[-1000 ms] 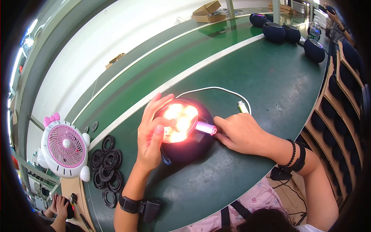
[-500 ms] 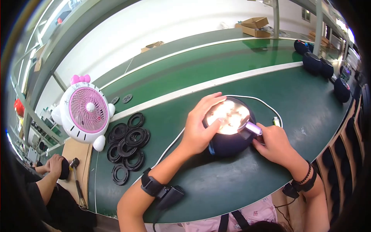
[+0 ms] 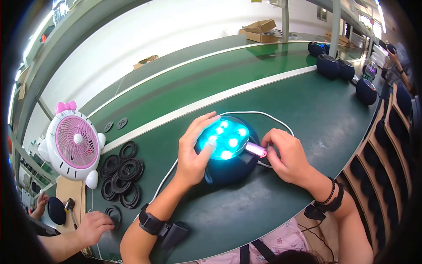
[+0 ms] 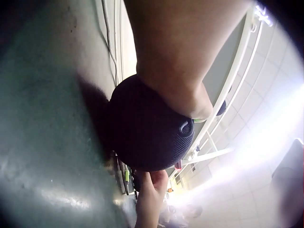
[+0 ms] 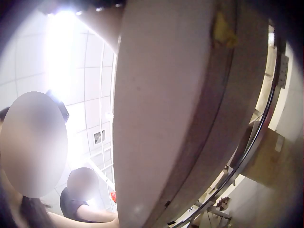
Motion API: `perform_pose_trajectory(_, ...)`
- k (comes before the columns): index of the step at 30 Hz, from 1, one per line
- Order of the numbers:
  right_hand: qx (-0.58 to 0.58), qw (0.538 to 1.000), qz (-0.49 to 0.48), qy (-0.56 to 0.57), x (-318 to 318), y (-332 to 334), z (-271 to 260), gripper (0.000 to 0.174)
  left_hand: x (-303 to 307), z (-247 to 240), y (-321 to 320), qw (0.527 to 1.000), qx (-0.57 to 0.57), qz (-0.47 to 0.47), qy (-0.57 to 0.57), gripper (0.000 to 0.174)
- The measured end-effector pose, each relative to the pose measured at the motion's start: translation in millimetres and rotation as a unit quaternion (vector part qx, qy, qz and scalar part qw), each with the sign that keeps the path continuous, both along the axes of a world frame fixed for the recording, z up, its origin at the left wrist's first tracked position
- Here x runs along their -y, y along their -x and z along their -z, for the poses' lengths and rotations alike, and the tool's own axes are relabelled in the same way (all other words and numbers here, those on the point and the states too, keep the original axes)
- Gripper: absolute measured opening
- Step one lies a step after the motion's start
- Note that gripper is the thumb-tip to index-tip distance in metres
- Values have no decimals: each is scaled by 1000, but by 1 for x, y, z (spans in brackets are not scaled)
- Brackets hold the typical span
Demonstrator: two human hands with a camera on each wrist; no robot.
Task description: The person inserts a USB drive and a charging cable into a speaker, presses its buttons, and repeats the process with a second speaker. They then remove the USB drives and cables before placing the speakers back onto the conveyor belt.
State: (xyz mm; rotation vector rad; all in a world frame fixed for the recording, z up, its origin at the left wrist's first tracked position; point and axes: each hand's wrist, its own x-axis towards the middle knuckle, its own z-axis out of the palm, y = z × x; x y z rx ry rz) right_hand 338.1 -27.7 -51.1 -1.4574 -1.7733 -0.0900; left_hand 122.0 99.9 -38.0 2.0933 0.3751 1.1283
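Observation:
A round, dark fabric-covered speaker sits on the green table, its top glowing blue-green with several bright spots. My left hand rests against its left side, fingers extended along the rim and thumb on the lit top. A pinkish USB stick sticks out of the speaker's right side. Just beyond it is my right hand, index finger and thumb bent near the stick's end. A short stretch of white cable runs between speaker and right hand; I cannot tell whether the fingers grip it. In the left wrist view, the speaker hides part of the right hand.
Black rings lie in a cluster left of the speaker, near a white-and-pink fan. Another person's hand reaches to one ring. More speakers stand at the back right. Wooden racks holding dark round units line the right.
The speaker's light has turned from warm white to blue-green. My right hand has drawn slightly back from the speaker. Another person's hand has come to the rings at the left.

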Motion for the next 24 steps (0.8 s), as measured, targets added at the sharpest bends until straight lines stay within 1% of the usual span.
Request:
perform_pose_trajectory(2,-9,1000,-8,-10,1,0,-1,7,0,-1,1,1000,1,2,-1,57)
perform_pose_trajectory(4,-54,997,-53,-22,3,3,-6,4,1,-3,2,1000,-15,4,-3,53)
perform_pose_trajectory(5,-54,997,-52,-22,4,4,-8,4,2,0,1,1000,-15,4,-3,53)
perform_pose_trajectory(7,-47,997,-59,-35,4,4,-9,5,2,11,-1,991,90,-8,95,42)
perform_pose_trajectory(8,-47,997,-59,-35,4,4,-9,5,0,13,-1,991,90,-8,95,42)
perform_pose_trajectory(10,-42,997,-62,-30,3,3,-9,5,-3,15,2,968,130,-43,211,33)
perform_pose_trajectory(11,-42,997,-62,-29,3,4,-9,5,-4,14,3,968,130,-43,212,33)
perform_pose_trajectory(13,-57,994,-88,-24,3,5,-9,4,-5,12,5,983,93,-25,159,31)
perform_pose_trajectory(14,-58,994,-87,-24,3,5,-9,4,-11,14,7,983,92,-24,160,31)
perform_pose_trajectory(16,-60,992,-107,-12,4,4,-9,5,-24,20,11,993,27,-16,110,37)
perform_pose_trajectory(20,-42,990,-138,-4,1,4,-8,9,-14,9,13,991,6,9,134,43)
perform_pose_trajectory(22,-77,983,-164,21,1,6,-9,17,-12,9,9,981,38,46,183,46)
perform_pose_trajectory(23,-77,983,-163,21,2,6,-8,17,-13,10,9,981,37,46,183,46)
perform_pose_trajectory(24,-84,982,-169,24,2,6,-7,20,-16,13,9,979,46,57,192,46)
